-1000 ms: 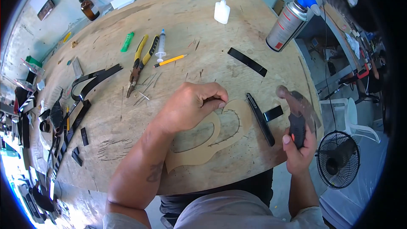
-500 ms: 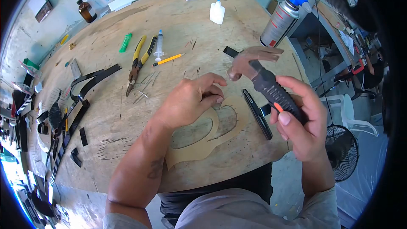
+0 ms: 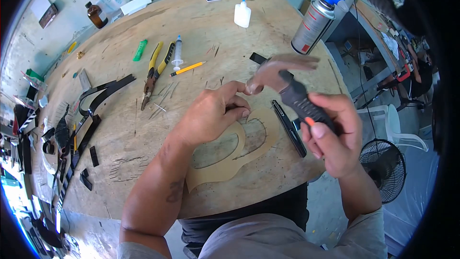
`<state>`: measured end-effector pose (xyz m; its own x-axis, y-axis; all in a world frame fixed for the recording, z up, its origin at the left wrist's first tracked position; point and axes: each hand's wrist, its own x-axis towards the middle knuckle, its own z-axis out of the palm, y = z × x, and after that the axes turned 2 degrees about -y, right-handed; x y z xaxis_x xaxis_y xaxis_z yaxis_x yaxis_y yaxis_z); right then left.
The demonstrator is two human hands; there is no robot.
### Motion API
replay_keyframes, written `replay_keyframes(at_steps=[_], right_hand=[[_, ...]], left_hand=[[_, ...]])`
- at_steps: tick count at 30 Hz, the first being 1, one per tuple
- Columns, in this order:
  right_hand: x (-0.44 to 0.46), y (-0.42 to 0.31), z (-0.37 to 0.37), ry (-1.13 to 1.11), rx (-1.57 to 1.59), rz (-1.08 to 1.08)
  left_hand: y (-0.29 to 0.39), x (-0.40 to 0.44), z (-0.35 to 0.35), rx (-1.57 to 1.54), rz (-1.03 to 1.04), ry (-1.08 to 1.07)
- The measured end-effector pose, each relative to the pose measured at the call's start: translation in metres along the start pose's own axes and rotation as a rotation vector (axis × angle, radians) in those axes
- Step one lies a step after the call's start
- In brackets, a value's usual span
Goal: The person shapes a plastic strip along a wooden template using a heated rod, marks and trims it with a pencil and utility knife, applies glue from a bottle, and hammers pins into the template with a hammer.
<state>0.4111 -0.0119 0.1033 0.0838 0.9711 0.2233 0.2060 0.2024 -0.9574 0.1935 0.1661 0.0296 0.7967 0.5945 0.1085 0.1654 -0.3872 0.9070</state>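
Observation:
My right hand (image 3: 338,132) is wrapped round the black ribbed grip of a claw hammer (image 3: 275,74). The hammer's brown, rusty head is slightly smeared by motion, close to the fingers of my left hand (image 3: 218,110). That left hand is closed, thumb and fingers pinched over a tan curved template (image 3: 227,168); whatever sits between the fingertips is too small to make out. Small nails (image 3: 265,132) stand along the inner edge of the template's right opening. A black box cutter (image 3: 290,129) lies right of the template, under the hammer handle.
Pliers (image 3: 153,74), a syringe (image 3: 178,52) and a yellow pencil (image 3: 188,68) lie beyond my left hand. Rows of nails (image 3: 127,168) and black strips (image 3: 110,88) are at left. A glue bottle (image 3: 242,15) and a blue-topped gas torch (image 3: 314,24) stand farther back.
The hammer has moved left and its head is now beside my left fingertips. My right hand has shifted slightly left with it. My left hand stays almost still.

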Motion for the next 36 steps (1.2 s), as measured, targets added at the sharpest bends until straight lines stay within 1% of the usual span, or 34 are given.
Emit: replay_keyframes(at_steps=[2, 3, 6, 7, 10, 12, 13, 14, 17, 20, 22, 24, 27, 31, 33, 36], right_hand=[[0.004, 0.006, -0.004, -0.107, -0.257, 0.02], [0.004, 0.003, 0.001, -0.056, -0.119, 0.198], [0.003, -0.007, -0.005, -0.011, 0.017, 0.196], [-0.001, -0.011, -0.007, 0.009, 0.085, 0.164], [-0.006, 0.003, -0.003, 0.051, 0.098, -0.046], [0.0, 0.013, -0.004, -0.053, -0.18, 0.046], [0.003, 0.011, -0.001, -0.042, -0.149, 0.125], [0.004, 0.004, 0.0, -0.018, -0.065, 0.287], [-0.002, -0.007, -0.003, 0.064, 0.043, 0.137], [-0.013, 0.002, -0.002, 0.109, 0.119, -0.052], [-0.005, 0.009, -0.003, -0.025, -0.178, 0.062], [-0.001, 0.012, 0.001, 0.005, -0.055, 0.24], [-0.001, -0.001, 0.002, 0.068, 0.026, 0.166], [-0.01, -0.007, -0.004, 0.126, 0.182, -0.074], [-0.01, 0.003, -0.005, 0.083, -0.015, -0.014], [-0.002, 0.014, -0.002, -0.003, -0.143, 0.102]], left_hand=[[-0.002, 0.0, 0.001, -0.018, 0.009, -0.002], [-0.007, 0.001, 0.002, -0.033, 0.022, -0.005], [-0.001, 0.002, 0.0, -0.023, 0.003, -0.012], [0.002, 0.001, 0.0, -0.012, -0.018, -0.015], [0.003, 0.001, -0.001, -0.007, -0.021, -0.023], [-0.004, 0.002, 0.001, -0.029, -0.01, -0.017], [-0.005, 0.003, 0.002, -0.039, -0.002, -0.016], [-0.004, 0.004, 0.002, -0.023, 0.004, -0.011], [0.001, 0.0, 0.0, 0.017, -0.001, -0.006], [0.002, 0.001, -0.001, 0.035, -0.009, -0.017], [-0.001, 0.001, 0.001, 0.03, -0.015, 0.003], [0.0, 0.002, 0.002, 0.001, -0.002, -0.004], [0.003, 0.001, 0.001, 0.021, -0.016, -0.003], [0.006, 0.001, -0.002, 0.054, -0.007, -0.027], [0.008, 0.0, -0.001, 0.064, -0.035, -0.025], [0.003, 0.001, 0.001, 0.029, -0.019, -0.028]])
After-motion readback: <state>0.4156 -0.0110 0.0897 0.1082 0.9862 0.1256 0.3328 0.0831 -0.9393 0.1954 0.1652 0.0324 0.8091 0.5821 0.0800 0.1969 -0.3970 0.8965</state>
